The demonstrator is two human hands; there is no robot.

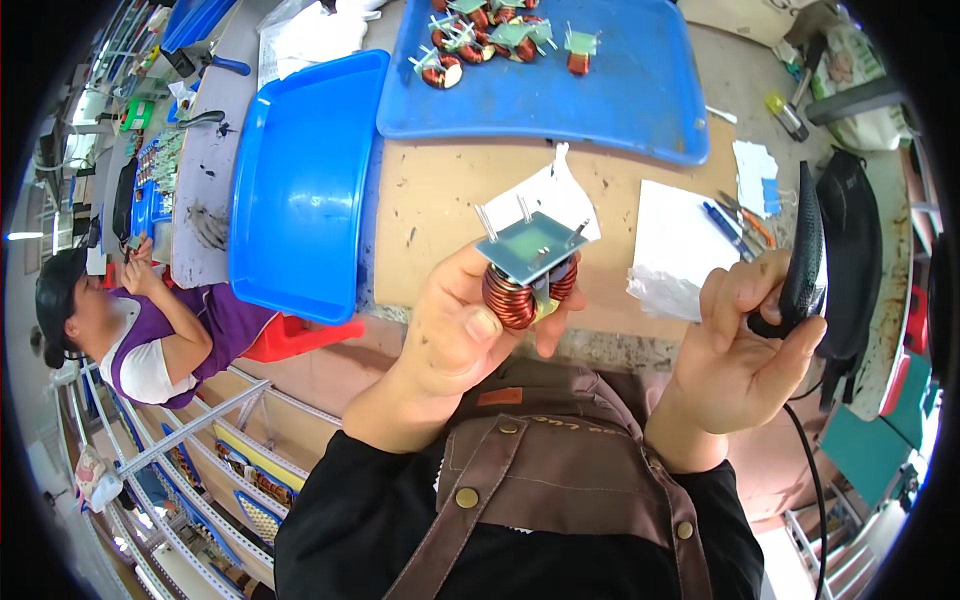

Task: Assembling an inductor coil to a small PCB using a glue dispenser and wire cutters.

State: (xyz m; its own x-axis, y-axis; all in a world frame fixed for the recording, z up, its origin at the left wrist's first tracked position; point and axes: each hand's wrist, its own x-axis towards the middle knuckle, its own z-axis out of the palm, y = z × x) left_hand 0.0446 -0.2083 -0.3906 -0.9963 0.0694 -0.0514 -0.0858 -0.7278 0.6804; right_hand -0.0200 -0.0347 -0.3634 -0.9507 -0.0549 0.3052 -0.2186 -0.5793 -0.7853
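Note:
My left hand [460, 325] grips a copper-wound toroidal coil [510, 298] between thumb and fingers. On top of the coil sits a square green board [532, 247] with several metal pins standing up from it. My right hand [742, 345] is closed around the lower end of a dark, tapering tool [803, 245]. It has a textured surface and points upward; its exact kind I cannot make out. The two hands are apart, above the table's near edge. Behind the coil, a crumpled white paper [560, 195] lies on the brown board [430, 225].
A blue tray [640, 120] at the back holds several similar coils [580, 52]. Left of it stands a blue bin [300, 190]. At right lie white paper [680, 235], a blue pen [728, 228], orange-handled pliers [755, 222] and a black bag [850, 255]. A co-worker [160, 335] sits at far left.

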